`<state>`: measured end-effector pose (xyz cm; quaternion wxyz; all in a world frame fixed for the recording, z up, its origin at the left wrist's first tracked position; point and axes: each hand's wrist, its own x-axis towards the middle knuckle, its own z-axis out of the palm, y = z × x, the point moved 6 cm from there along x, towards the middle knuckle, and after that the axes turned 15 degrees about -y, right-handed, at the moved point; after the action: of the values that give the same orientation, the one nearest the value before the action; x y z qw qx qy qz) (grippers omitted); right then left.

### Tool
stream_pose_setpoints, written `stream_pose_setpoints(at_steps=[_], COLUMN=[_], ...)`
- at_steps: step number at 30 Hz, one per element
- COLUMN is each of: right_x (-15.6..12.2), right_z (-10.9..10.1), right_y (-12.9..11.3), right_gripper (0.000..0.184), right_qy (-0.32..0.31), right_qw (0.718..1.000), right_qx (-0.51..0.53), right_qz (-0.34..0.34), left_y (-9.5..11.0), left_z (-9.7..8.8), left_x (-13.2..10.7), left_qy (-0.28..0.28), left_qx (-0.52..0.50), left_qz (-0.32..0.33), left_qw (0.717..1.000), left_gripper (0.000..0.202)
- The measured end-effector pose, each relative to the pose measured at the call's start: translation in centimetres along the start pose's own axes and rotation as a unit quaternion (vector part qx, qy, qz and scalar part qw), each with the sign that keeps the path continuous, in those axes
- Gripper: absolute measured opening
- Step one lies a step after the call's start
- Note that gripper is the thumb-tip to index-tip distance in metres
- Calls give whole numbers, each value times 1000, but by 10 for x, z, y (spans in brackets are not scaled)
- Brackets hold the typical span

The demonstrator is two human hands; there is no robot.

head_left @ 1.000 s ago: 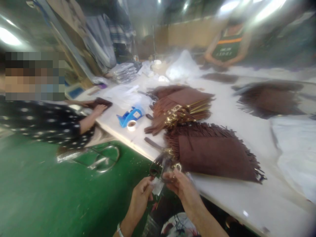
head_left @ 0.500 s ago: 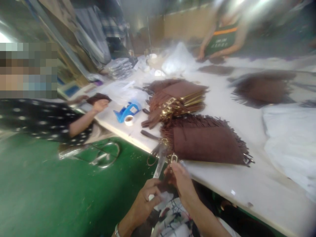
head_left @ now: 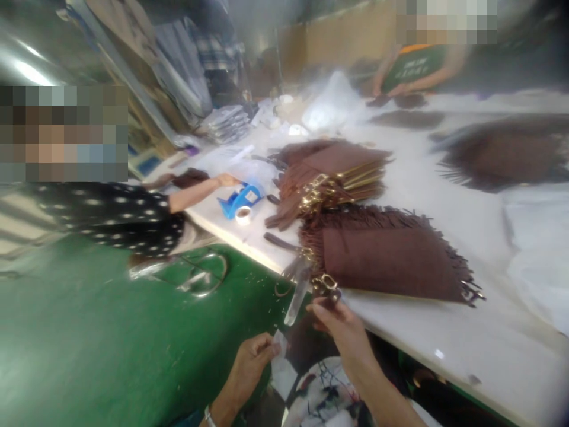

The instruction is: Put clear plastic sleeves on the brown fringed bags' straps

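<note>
Table (head_left: 429, 338): white top is bordering a green floor (head_left: 89, 332); co-worker's hand (head_left: 226, 179) is reaching to a blue tape dispenser (head_left: 242, 200).
Bag (head_left: 391, 261): fringed brown unit is lying flat at near edge, in front of the bag stack (head_left: 344, 163).
L hand (head_left: 253, 359): I'm pinching a white slip (head_left: 283, 369) betw. thumb & fingers, apart from bag.
R hand (head_left: 342, 329): I'm gripping a dark strap end (head_left: 329, 295) w/ fingertips, next to a gold clip (head_left: 328, 281), at bag's near L corner.
Clear strip (head_left: 296, 302): is hanging over table edge, just L of gold clip.
Progress (est.): slip is sitting loose in L hand & gold clip is showing bare, so this unit is looking partway; steps done/qty left: can't tell.
Hidden/unclear: R fingers are masking part of strap end; slip mat'l (paper or film) n/a; bag's underside isn't showing; far R goods are blurring, partly cut off by frame.
</note>
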<state>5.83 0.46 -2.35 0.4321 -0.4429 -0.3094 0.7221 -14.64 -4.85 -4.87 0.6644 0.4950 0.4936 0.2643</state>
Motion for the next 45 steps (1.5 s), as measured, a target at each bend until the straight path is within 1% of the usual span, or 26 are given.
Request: stream_pose_setpoints(at_steps=[2, 5, 9, 13, 16, 24, 29, 35, 37, 39, 42, 45], right_x=[-3, -7, -7, -4, -3, -5, -7, -8, -8, -7, -6, -4], right_z=[1, 3, 1, -2, -1, 1, -4, -7, -7, -5, -3, -8], right_y=[-3, -3, -1, -3, -4, -4, -6, -12, -14, -14, -11, -7], right_gripper=[39, 40, 37, 37, 38, 38, 39, 36, 34, 33, 34, 34], right_qy=[-2, 4, 23, 36, 33, 30, 31, 21, 16, 1, -19, -13], right_qw=[1000, 1000, 999, 999, 999, 999, 999, 995, 993, 992, 996, 998], right_qx=[21, 28, 22, 29, 25, 19, -4, -83, -114, -119, -89, -66], right_qz=[0, -1, -15, -30, -29, -32, -43, -46, -40, -32, -21, -20], left_y=[-2, 8, 17, 14, 12, 15, 9, -7, -8, -5, 1, 2], left_z=[-5, -5, -1, 2, 3, 9, 7, 3, 2, 4, 11, 26], left_x=[-4, -6, -2, 0, 0, 2, 4, 5, 5, 5, 6, 9], left_qy=[19, 31, 17, 3, 1, 11, 13, 15, 22, 33, 39, 13], left_qx=[22, 62, 73, 59, 48, 55, 59, 21, 20, 26, -5, -95], left_qz=[-3, 21, 39, 35, 31, 15, 3, -3, -7, -9, -3, -2], left_qw=[1000, 997, 996, 998, 998, 998, 998, 1000, 1000, 999, 999, 995], left_gripper=[25, 21, 16, 15, 15, 15, 19, 22, 23, 22, 19, 19])
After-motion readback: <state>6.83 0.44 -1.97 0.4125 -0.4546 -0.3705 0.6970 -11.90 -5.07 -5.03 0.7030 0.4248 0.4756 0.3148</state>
